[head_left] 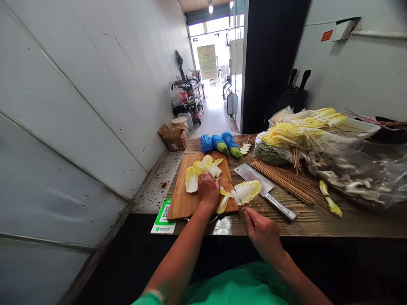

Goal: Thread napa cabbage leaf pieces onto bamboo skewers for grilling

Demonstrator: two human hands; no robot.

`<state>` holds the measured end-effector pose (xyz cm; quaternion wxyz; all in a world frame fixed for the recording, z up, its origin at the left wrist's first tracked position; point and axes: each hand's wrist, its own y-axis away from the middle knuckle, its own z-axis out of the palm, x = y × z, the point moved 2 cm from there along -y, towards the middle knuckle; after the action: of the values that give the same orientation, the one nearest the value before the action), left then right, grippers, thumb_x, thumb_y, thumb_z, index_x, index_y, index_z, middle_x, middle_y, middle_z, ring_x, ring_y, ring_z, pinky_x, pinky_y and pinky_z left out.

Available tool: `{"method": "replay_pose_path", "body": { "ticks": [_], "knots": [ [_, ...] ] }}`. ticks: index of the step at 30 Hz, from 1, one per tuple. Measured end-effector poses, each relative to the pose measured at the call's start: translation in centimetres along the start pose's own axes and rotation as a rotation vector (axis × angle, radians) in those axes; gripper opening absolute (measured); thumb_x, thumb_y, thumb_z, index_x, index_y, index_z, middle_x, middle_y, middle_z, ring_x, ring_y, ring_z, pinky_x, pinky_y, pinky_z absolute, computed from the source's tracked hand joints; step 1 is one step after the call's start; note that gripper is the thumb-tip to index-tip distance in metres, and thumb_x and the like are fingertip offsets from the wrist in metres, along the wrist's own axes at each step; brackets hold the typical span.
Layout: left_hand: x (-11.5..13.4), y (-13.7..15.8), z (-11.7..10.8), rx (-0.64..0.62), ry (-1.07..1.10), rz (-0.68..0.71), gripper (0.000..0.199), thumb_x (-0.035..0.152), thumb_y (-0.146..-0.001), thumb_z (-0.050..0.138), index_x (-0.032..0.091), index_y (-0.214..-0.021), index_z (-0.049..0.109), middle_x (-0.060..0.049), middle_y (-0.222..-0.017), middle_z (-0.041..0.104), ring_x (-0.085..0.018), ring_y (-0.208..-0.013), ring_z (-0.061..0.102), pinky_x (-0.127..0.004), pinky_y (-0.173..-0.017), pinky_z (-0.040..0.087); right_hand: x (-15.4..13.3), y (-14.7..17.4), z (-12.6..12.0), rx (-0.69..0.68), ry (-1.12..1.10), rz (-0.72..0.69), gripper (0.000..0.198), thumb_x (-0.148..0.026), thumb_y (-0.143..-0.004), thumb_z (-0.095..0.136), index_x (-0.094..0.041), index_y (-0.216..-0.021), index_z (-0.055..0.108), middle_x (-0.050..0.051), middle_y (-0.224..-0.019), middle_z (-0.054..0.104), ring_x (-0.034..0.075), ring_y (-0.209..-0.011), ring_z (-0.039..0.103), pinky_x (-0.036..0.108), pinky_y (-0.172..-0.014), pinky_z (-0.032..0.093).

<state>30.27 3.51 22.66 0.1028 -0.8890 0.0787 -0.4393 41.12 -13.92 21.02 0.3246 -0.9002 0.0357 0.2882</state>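
My right hand (262,231) pinches the lower end of a thin wooden skewer (242,204), and a pale yellow napa cabbage leaf (247,192) is threaded on it just above the fingers. Over the wooden cutting board (183,203), my left hand (208,189) is closed at a loose pile of cabbage leaves (192,179), its fingertips partly hidden among them. It seems to grip one leaf there. A smaller strip of leaf (222,205) lies by the board's right corner, beneath the skewered leaf.
A cleaver (254,176) rests right of the board beside a bundle of bare skewers (289,182). Skewered cabbage (299,129) is heaped at the back right, near bagged mushrooms (359,184). Net-wrapped green vegetables (219,144) lie behind the board. A QR-code card (163,218) sits at the left edge.
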Motion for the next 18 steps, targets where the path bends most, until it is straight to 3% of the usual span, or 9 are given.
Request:
{"method": "replay_pose_path", "body": {
  "ticks": [3,9,14,18],
  "knots": [
    [-0.2,0.2,-0.7,-0.029,-0.024,0.052,0.029,0.03,-0.071,0.064,0.014,-0.095,0.059,-0.02,-0.112,0.056,-0.033,-0.119,0.041,-0.042,-0.104,0.02,0.5,0.3,-0.2,-0.004,-0.023,0.01,0.038,-0.029,-0.094,0.033,-0.013,-0.095,0.068,0.011,-0.09,0.072,0.017,-0.072,0.069,0.024,-0.069,0.053],
    [-0.2,0.7,-4.4,-0.024,-0.031,0.12,0.029,0.037,-0.072,0.063,0.018,-0.094,0.063,-0.017,-0.118,0.056,-0.034,-0.122,0.037,-0.042,-0.106,0.016,1.3,0.7,0.2,-0.015,-0.021,0.034,0.039,-0.029,-0.094,0.032,-0.013,-0.095,0.068,0.011,-0.087,0.072,0.017,-0.07,0.069,0.024,-0.066,0.053],
    [2.5,-0.7,-3.9,-0.205,0.003,0.388,0.038,0.018,-0.06,0.072,0.023,-0.097,0.064,-0.009,-0.133,0.047,-0.029,-0.131,0.028,-0.04,-0.11,0.004,1.5,0.7,0.6,-0.021,-0.008,0.047,0.039,-0.028,-0.094,0.032,-0.012,-0.095,0.067,0.012,-0.087,0.072,0.017,-0.07,0.069,0.024,-0.068,0.052],
    [2.4,-2.3,-4.8,-0.244,-0.262,0.405,0.014,0.026,-0.06,0.073,0.022,-0.069,0.064,-0.012,-0.104,0.064,-0.033,-0.119,0.043,-0.045,-0.108,0.001,2.0,0.8,0.3,-0.003,-0.01,0.06,0.038,-0.028,-0.094,0.032,-0.013,-0.096,0.067,0.011,-0.088,0.072,0.016,-0.072,0.069,0.023,-0.067,0.052]
  ]
}}
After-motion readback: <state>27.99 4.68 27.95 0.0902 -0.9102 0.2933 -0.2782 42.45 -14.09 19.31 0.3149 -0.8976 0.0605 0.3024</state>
